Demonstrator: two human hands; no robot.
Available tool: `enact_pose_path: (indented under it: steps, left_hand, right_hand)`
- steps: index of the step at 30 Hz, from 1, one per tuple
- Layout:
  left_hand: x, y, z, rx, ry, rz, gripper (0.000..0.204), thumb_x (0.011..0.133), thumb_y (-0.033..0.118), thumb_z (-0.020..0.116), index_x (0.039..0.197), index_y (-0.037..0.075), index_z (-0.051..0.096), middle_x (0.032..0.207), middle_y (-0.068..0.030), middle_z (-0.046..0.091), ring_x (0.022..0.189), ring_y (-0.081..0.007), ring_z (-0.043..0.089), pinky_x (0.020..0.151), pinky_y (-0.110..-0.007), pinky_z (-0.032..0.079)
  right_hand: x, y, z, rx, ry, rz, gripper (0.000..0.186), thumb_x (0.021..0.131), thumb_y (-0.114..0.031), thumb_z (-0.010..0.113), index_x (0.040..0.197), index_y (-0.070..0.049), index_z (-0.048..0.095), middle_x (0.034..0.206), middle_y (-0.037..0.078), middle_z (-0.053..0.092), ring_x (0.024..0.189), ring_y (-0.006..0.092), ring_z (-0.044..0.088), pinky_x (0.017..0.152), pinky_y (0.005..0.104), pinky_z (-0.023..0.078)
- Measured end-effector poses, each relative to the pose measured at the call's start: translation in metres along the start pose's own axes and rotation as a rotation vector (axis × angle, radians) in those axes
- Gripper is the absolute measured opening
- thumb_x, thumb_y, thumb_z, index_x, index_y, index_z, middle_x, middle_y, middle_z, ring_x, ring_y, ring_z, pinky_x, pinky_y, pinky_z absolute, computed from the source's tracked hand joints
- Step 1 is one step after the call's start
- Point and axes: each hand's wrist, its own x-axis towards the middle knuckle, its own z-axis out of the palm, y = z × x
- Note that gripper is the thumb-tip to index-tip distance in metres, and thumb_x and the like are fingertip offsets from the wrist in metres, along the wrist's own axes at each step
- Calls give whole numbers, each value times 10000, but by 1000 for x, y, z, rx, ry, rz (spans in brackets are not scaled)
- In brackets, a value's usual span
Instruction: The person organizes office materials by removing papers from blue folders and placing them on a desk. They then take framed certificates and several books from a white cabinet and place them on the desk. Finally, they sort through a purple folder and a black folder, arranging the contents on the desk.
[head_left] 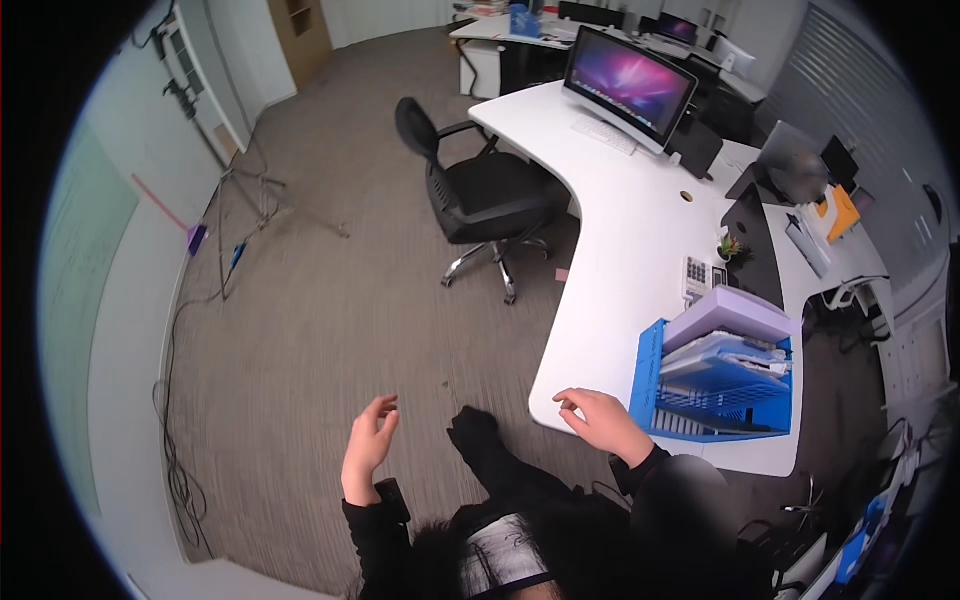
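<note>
Handling nothing yet, with left grip (369, 446) and right grip (604, 421) empty, relaxed, and files (722, 374) already in a blue rack (648, 374) rightward of both.

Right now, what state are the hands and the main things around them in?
Left hand: empty, loosely curled
Right hand: empty, loosely curled, near the white desk
Blue file holder: upright, holding folders
Large monitor: on
Office chair: unoccupied
Calculator: power unclear
Broom: leaning

Desk (620, 230), white, curved: monitor (630, 88) and keyboard (605, 133) stand at twelve o'clock; calculator (696, 277) lies at three; blue file rack (649, 375) stands at five.
</note>
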Motion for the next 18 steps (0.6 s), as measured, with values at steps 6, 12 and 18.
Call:
enact_pose_path:
  steps: [6, 12, 18]
  left_hand:
    - [113, 15, -15, 50, -160, 60, 283, 788, 155, 488, 1042, 32, 500, 929, -159, 577, 891, -249, 547, 754, -340, 424]
    - [230, 8, -17, 171, -346, 64, 278, 802, 170, 464, 1034, 23, 503, 913, -177, 580, 885, -265, 559, 751, -333, 432]
    - [369, 60, 43, 277, -600, 298, 274, 798, 180, 470, 1020, 24, 509, 891, -184, 582, 875, -272, 561, 747, -329, 431]
  right_hand:
    - [64, 16, -14, -3, 181, 66, 163, 758, -155, 497, 886, -59, 523, 758, 94, 569, 707, 264, 549, 627, 345, 431]
    - [71, 40, -19, 45, 399, 333, 155, 760, -145, 495, 888, -62, 520, 754, 82, 573, 695, 262, 551, 616, 352, 430]
    - [85, 57, -25, 47, 774, 736, 262, 736, -121, 527, 986, -60, 477, 785, 97, 573, 697, 247, 562, 596, 328, 441]
